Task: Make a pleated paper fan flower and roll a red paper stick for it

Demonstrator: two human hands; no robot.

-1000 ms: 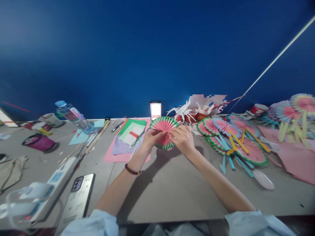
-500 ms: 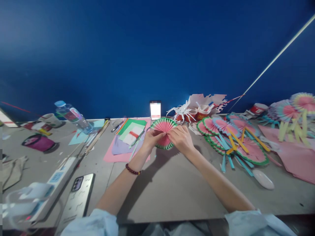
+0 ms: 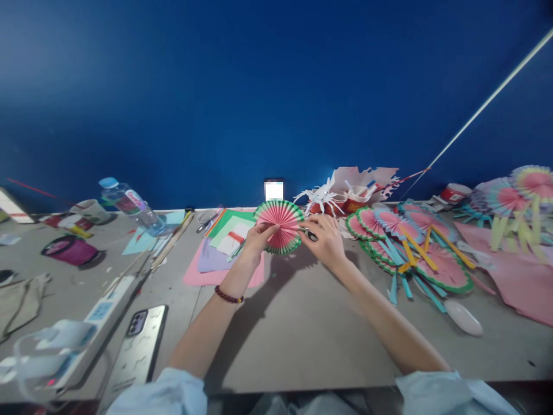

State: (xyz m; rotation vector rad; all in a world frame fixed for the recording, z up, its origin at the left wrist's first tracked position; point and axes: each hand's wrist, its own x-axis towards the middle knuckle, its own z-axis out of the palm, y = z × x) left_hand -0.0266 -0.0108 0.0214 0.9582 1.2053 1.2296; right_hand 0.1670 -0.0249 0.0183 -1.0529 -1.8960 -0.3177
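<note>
A round pleated paper fan, pink with a green rim, is held up in front of me. My left hand pinches it near its centre, thumb lying over the folds. At the fan's right edge, my right hand is closed with bent fingers. A small dark pen-like object shows between those fingers; most of it is hidden. Whether the right fingertips touch the rim I cannot tell.
Finished paper fans with coloured strips lie to the right, near a white oval object. Coloured paper sheets, a bottle, a phone and a power strip are on the left. Cups stand by the blue wall.
The fan and my left hand have shifted slightly left and up. My right hand has drawn away from the fan's centre to its right edge, and the dark object now shows in it.
</note>
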